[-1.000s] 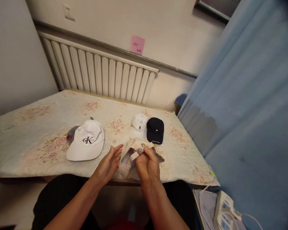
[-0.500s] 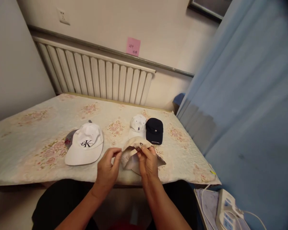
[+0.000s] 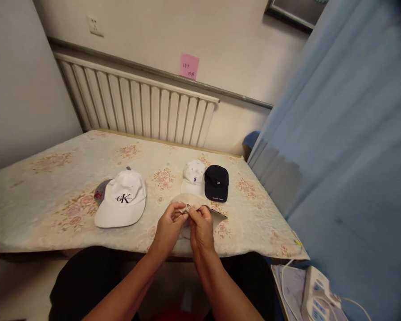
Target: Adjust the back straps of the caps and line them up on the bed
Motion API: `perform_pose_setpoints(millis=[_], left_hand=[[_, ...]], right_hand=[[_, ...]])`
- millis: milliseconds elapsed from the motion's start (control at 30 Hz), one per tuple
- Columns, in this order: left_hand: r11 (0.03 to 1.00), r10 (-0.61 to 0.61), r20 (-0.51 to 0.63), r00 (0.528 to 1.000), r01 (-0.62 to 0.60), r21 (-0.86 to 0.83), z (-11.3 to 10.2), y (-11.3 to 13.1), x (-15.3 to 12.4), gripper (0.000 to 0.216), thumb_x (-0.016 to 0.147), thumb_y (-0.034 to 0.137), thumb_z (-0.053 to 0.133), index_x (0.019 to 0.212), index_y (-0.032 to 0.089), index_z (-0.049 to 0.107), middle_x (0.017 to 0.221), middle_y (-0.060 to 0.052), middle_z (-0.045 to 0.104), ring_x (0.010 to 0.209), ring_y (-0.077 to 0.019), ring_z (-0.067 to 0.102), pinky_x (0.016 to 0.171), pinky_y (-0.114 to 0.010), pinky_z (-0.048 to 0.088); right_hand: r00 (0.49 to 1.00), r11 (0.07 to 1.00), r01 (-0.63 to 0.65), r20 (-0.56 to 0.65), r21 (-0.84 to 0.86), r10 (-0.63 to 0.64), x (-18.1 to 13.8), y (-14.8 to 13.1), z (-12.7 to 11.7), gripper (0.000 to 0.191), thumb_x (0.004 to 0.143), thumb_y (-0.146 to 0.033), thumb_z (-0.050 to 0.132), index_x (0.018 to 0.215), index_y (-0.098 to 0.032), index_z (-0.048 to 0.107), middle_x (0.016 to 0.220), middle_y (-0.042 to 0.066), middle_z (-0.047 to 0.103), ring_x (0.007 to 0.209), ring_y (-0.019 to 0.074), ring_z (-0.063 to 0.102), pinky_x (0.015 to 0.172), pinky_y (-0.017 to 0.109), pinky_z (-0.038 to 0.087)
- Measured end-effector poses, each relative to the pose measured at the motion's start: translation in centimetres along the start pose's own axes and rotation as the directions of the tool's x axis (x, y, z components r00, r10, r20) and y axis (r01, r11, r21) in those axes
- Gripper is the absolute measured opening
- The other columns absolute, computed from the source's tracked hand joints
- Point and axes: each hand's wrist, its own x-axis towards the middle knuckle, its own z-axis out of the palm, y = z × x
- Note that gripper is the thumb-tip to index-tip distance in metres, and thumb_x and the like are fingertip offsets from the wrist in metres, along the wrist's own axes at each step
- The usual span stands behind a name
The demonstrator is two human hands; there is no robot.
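Observation:
A beige cap (image 3: pixel 191 201) is held upside down over the table's near edge, its brim pointing right. My left hand (image 3: pixel 169 226) and my right hand (image 3: pixel 201 228) are both closed, pinching the cap's back strap and its small metal buckle between the fingertips. The two hands touch each other at the buckle. Most of the cap is hidden behind them.
A white cap with black letters (image 3: pixel 123 201) lies to the left, over a grey cap (image 3: pixel 101 189). Behind my hands sit a small white cap (image 3: pixel 194 174) and a navy cap (image 3: pixel 216 182). The floral table cover (image 3: pixel 47 187), a radiator (image 3: pixel 137 103), a blue curtain (image 3: pixel 347 133) and a power strip (image 3: pixel 316 294) surround them.
My left hand has come in from open and apart and closed on the strap beside my right hand. The beige cap has turned so less of its inside shows.

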Motion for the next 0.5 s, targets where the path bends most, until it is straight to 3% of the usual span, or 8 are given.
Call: perform_pose_setpoints(millis=[167, 333, 500], left_hand=[[1.0, -0.009, -0.036, 0.999, 0.009, -0.021, 0.2, 0.3, 0.4, 0.027, 0.07, 0.029, 0.067, 0.093, 0.02, 0.057, 0.072, 0.003, 0.057, 0.067, -0.0123, 0.055, 0.064, -0.024, 0.041], [0.994, -0.038, 0.096, 0.995, 0.047, -0.1, 0.2, 1.0, 0.2, 0.022, 0.07, 0.025, 0.064, 0.089, 0.019, 0.057, 0.068, 0.003, 0.057, 0.064, -0.013, 0.056, 0.066, -0.025, 0.042], [0.979, -0.074, 0.168, 0.983, 0.105, -0.178, -0.3, 1.0, 0.0, 0.026, 0.072, 0.023, 0.062, 0.097, 0.019, 0.06, 0.074, 0.002, 0.057, 0.068, -0.0127, 0.054, 0.068, -0.024, 0.041]], right_hand=[[0.998, 0.997, -0.052, 0.05, 0.056, 0.05, 0.0, 0.0, -0.1, 0.018, 0.068, -0.024, 0.071, 0.07, -0.016, 0.055, 0.066, -0.004, 0.058, 0.06, 0.0084, 0.054, 0.06, 0.021, 0.043], [0.984, 0.964, -0.177, 0.06, 0.198, 0.168, 0.4, -0.7, 0.0, 0.027, 0.079, -0.044, 0.057, 0.088, -0.018, 0.059, 0.086, 0.004, 0.068, 0.071, 0.0146, 0.062, 0.057, 0.024, 0.045], [0.968, 0.937, -0.248, 0.038, 0.248, 0.246, 0.4, -0.7, 0.0, 0.03, 0.077, -0.044, 0.058, 0.086, -0.016, 0.06, 0.077, 0.004, 0.068, 0.061, 0.014, 0.06, 0.054, 0.025, 0.045]])
